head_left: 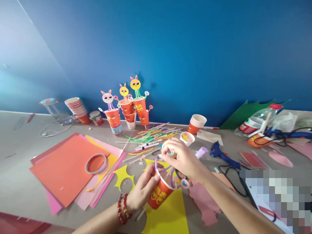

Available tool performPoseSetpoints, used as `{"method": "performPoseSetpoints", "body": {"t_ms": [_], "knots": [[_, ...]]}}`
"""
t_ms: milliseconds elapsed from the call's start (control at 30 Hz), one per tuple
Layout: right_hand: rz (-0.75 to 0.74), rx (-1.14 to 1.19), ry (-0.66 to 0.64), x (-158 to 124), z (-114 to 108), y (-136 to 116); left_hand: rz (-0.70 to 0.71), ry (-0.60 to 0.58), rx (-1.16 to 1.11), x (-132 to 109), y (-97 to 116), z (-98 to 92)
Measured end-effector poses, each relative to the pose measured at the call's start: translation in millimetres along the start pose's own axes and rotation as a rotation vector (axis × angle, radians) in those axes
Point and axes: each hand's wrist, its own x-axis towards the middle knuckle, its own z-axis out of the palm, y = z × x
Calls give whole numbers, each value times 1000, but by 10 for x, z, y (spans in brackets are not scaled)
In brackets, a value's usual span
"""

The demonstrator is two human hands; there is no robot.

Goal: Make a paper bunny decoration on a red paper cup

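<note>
My left hand (144,187) is closed round a tilted red paper cup (161,193) with yellow characters on its side. Purple pipe cleaners (172,178) and pale sticks rise from inside the cup and bend over its rim. A small pink-and-blue paper disc (185,184) is fixed at the right pipe cleaner's end. Above the rim, my right hand (181,157) pinches a similar paper disc (159,157) at the left pipe cleaner's tip. Beneath the cup lies a yellow sheet (168,216) with cut-outs. My right palm is turned away and partly hides the items behind it.
Rabbit-faced cup figures (112,115) stand by the blue wall, near loose pipe cleaners and markers (148,145). Coloured sheets (65,169) with a tape roll (96,163) lie left. A blue glue gun (224,155) with a black cord, stacked cups (197,123) and a bottle (255,120) are right.
</note>
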Motion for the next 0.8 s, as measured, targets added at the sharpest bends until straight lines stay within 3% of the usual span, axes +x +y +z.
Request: {"method": "performPoseSetpoints", "body": {"t_ms": [267, 800], "knots": [[0, -3, -58, 27, -5, -33, -17, -4, 11, -6, -15, -21], [-7, -83, -44, 53, 33, -10, -58, -26, -98, -10, -51, -33]]}}
